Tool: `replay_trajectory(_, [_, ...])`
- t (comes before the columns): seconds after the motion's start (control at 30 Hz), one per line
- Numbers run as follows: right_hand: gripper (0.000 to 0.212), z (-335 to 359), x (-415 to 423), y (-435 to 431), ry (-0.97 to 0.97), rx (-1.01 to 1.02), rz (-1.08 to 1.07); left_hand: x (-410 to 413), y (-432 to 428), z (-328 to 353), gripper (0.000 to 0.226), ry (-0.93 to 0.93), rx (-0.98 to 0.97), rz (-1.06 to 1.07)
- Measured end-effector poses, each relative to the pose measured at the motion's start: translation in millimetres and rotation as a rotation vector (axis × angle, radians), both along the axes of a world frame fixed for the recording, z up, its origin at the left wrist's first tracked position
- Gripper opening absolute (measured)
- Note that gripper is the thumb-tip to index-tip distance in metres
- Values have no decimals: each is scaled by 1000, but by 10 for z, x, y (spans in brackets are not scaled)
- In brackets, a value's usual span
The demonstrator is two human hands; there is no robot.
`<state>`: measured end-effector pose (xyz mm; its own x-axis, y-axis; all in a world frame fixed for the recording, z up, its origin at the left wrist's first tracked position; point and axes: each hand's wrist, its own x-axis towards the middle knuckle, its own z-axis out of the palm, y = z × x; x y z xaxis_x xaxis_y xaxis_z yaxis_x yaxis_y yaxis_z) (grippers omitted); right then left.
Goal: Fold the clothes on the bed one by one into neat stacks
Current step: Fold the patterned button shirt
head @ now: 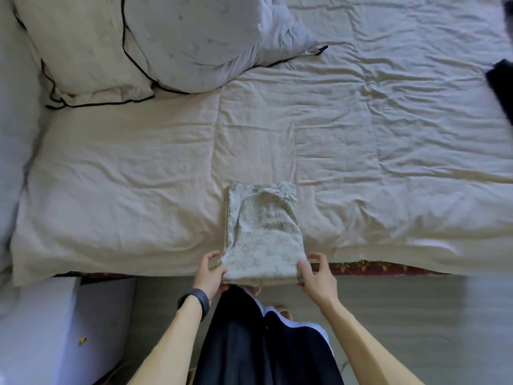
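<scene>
A pale grey patterned garment, folded into a narrow rectangle, lies at the near edge of the bed. My left hand pinches its near left corner between thumb and fingers. The near right corner is pinched the same way by my right hand. The garment's near fold hangs slightly over the bed's edge, and a drawstring dangles below it. A dark band sits on my left wrist.
Two white pillows with black piping are piled at the far left. A dark garment shows at the right edge of the bed. A white piece of furniture stands on the floor at lower left.
</scene>
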<state>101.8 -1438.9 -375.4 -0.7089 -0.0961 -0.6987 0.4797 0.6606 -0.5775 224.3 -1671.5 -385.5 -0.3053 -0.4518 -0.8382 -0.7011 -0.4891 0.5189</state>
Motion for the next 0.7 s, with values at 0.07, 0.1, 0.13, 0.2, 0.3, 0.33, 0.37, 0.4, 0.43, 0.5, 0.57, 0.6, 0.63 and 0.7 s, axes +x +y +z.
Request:
replay_trajectory(0.07, [16, 74, -115, -98, 53, -25, 14, -157, -78, 102, 29, 50, 22, 15])
replay_trajectory(0.1, [12, 113, -197, -158, 74, -35, 9, -256, -133, 146, 28, 67, 57, 36])
replay_trajectory(0.13, [10, 138, -297, -214, 90, -36, -1, -354, -202, 181, 26, 79, 96, 46])
replay_trajectory(0.2, [15, 186, -527, -323, 100, -64, -25, -565, -370, 250, 22, 95, 157, 34])
replay_trajectory(0.3, [28, 197, -890, -472, 71, -181, -61, -868, -656, 316, 14, 134, 206, -70])
replay_trajectory(0.33, [28, 171, -1011, -510, 35, -234, -72, -956, -750, 316, 20, 151, 225, -125])
replay_trajectory(0.37, [27, 152, -1131, -550, -16, -305, -80, -1042, -849, 300, 32, 159, 229, -199])
replay_trajectory(0.4, [29, 107, -1255, -579, -77, -368, -75, -1128, -944, 271, 48, 163, 216, -279])
replay_trajectory(0.43, [36, 59, -1368, -602, -136, -407, -60, -1206, -1026, 220, 62, 156, 179, -360])
replay_trajectory(0.5, [47, -87, -1556, -659, -149, -360, 31, -1353, -1144, 67, 68, 90, 4, -524])
replay_trajectory(0.57, [37, -273, -1681, -746, -13, -196, 146, -1475, -1193, -115, 45, -13, -263, -666])
replay_trajectory(0.6, [32, -355, -1726, -800, 52, -132, 176, -1535, -1190, -192, 34, -49, -372, -701])
replay_trajectory(0.63, [32, -428, -1773, -858, 90, -80, 191, -1591, -1164, -257, 31, -57, -434, -707])
replay_trajectory(0.7, [36, -527, -1831, -998, 135, 10, 201, -1682, -1085, -381, 41, -51, -428, -646])
